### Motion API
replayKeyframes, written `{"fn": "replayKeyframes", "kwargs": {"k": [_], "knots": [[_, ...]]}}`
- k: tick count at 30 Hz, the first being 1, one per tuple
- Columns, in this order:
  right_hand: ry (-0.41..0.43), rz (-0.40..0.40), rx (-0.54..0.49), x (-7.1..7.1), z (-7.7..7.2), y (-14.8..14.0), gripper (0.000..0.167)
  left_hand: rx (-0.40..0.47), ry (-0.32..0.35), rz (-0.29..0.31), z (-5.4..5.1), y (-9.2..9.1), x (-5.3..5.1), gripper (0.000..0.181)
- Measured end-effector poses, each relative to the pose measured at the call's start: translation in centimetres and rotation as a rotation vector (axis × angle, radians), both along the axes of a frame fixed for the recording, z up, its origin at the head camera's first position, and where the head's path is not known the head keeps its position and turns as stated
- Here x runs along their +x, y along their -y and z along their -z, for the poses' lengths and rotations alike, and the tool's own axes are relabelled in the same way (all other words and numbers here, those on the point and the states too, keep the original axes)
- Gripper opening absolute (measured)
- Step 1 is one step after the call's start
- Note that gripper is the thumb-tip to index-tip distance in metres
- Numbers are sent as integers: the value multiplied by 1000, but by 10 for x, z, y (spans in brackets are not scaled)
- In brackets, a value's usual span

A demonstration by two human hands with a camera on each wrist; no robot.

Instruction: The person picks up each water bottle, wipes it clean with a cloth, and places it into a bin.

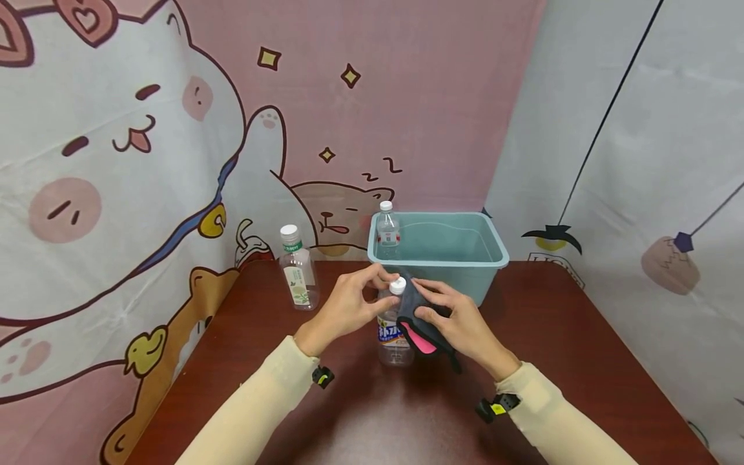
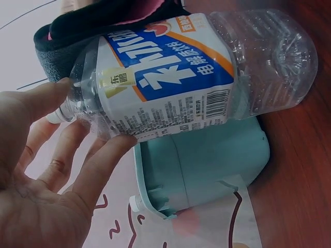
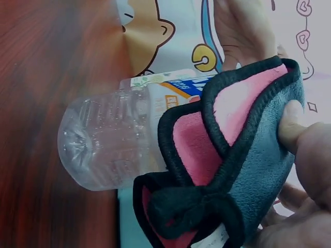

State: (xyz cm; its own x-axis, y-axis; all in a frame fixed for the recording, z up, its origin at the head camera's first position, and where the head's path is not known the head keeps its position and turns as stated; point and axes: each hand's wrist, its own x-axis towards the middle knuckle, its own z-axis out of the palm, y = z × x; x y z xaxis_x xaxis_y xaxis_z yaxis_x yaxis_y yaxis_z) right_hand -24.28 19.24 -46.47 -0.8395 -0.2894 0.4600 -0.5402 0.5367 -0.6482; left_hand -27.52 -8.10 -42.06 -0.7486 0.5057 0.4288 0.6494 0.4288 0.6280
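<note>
A clear bottle with a blue, white and orange label (image 1: 391, 330) (image 2: 170, 72) (image 3: 116, 139) stands upright on the table. My left hand (image 1: 356, 298) (image 2: 57, 160) holds it near the white cap (image 1: 398, 285), thumb and fingers around the neck. Against the bottle's right side, my right hand (image 1: 459, 321) (image 3: 310, 175) pinches a folded grey cloth with black edging and pink lining (image 1: 427, 316) (image 2: 62, 51) (image 3: 258, 150). The cloth partly covers the bottle's shoulder and label.
Behind the hands is a light teal bin (image 1: 442, 263) (image 2: 217, 160), with a small clear bottle (image 1: 387, 234) at its left inner corner. Another clear bottle with a white cap and green-and-white label (image 1: 299, 278) stands at the back left of the brown table (image 1: 232, 381). A printed cloth hangs behind.
</note>
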Motion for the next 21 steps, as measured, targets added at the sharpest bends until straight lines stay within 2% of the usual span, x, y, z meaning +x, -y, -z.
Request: {"fn": "replayKeyframes", "kwargs": {"k": [6,9,13,17,21], "knots": [[4,0,22,0,2,-2,75,-5,-5,-10,-1,0,1,31],[0,-3,26,0,5,-4,78,-4,-3,-10,-1,1,1,31],[-11,4,41,-2,13,-7,63,2,2,-3,-1,1,1,30],[-35,4,126,-4,25,-9,40,4,2,-5,0,1,1,29],[-39,-15,199,-7,37,-10,34,-2,10,-11,-1,0,1,29]]}}
